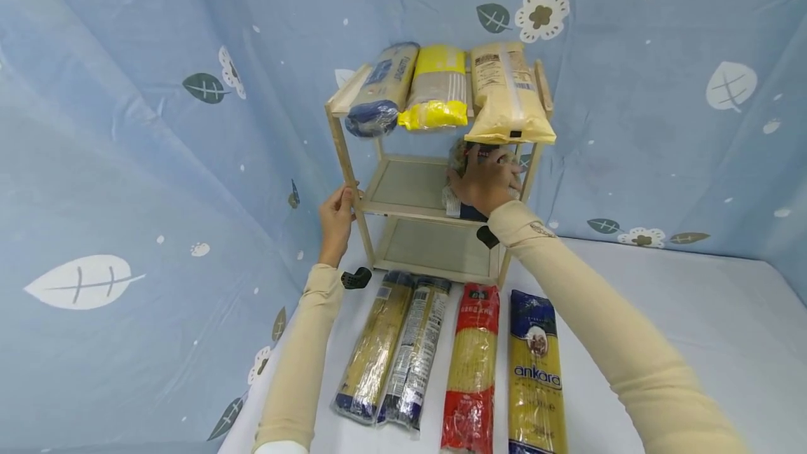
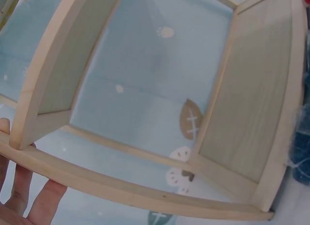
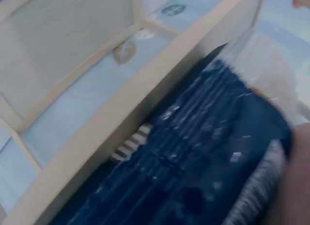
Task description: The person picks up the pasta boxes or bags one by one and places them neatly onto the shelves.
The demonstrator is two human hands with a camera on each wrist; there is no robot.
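Note:
A small wooden shelf rack (image 1: 435, 214) stands against the curtain. My left hand (image 1: 337, 216) grips its left front post (image 2: 106, 188) at about middle-shelf height, with the fingers curled round the wood. On the right of the middle shelf, my right hand (image 1: 485, 184) holds a clear and dark blue plastic food bag (image 3: 193, 142), the fingers and thumb spread round its front. The hand covers much of this bag, so its contents are hard to make out. In the right wrist view the bag's blue crimped end lies against the shelf's front rail (image 3: 116, 113).
On the top shelf lie a blue-ended bag (image 1: 384, 83), a yellow bag (image 1: 438, 90) and a tan bag (image 1: 511, 93), overhanging the front. Before the rack on the white table (image 1: 687, 321) lie two clear noodle packs (image 1: 378, 342), a red pack (image 1: 473, 363) and an ankara pack (image 1: 536, 370).

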